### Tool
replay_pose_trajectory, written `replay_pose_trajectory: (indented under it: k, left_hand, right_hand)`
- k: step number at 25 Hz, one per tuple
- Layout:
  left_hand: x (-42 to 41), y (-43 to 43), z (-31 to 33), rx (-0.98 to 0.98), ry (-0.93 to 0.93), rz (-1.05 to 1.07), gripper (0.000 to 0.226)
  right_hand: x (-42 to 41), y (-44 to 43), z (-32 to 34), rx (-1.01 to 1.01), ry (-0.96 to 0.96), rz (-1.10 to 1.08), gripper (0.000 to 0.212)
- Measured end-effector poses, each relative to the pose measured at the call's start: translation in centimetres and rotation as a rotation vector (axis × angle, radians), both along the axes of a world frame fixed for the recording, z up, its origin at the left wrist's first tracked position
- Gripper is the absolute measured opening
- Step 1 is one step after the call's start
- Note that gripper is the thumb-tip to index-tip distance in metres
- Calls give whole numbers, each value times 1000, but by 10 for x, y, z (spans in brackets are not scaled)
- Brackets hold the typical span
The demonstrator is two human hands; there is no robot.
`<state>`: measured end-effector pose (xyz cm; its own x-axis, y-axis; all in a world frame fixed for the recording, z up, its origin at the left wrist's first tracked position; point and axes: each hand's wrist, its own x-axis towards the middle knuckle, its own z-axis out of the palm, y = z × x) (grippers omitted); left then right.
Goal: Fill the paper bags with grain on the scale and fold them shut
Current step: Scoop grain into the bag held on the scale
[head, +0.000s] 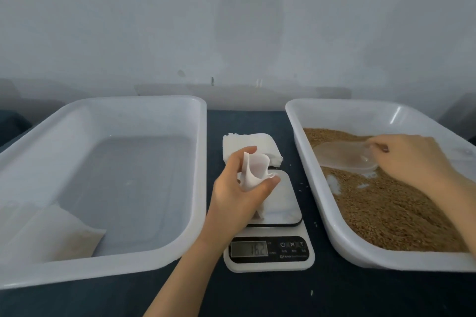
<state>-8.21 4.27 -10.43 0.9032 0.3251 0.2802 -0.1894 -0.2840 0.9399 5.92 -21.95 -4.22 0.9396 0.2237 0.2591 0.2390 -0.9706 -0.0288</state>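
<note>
Left hand (239, 188) pinched one paper bag (253, 170) between thumb and fingers, mouth spread, over the one scale (270, 267). Right hand (409, 159) curled round the handle of one clear scoop (345, 157) lying on the grain (386, 208) in the right tub (334, 226). I counted two tubs; the left tub (128, 265) held a white packet (51, 234), blurred and part cut off. Spare bag stack (247, 144) sat behind the scale, and I couldn't count it. Readout unreadable.

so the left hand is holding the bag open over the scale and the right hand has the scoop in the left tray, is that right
Not quite. The right hand grips the scoop in the right tray, the one holding the grain, not the left one; the head view shows this. The left hand does hold the bag open over the scale.
</note>
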Motion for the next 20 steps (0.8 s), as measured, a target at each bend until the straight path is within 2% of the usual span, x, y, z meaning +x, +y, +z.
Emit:
replay_pose_trajectory:
  k: [8, 13, 20]
  left_hand:
    - [0, -3, -1, 61, 6, 0, 58]
    - [0, -2, -2, 67, 10, 0, 59]
    - [1, -2, -4, 78, 3, -4, 60]
  right_hand:
    - [8, -12, -6, 32, 48, -42, 27]
    - [9, -12, -9, 67, 5, -45, 27]
    - [7, -9, -6, -20, 28, -51, 38]
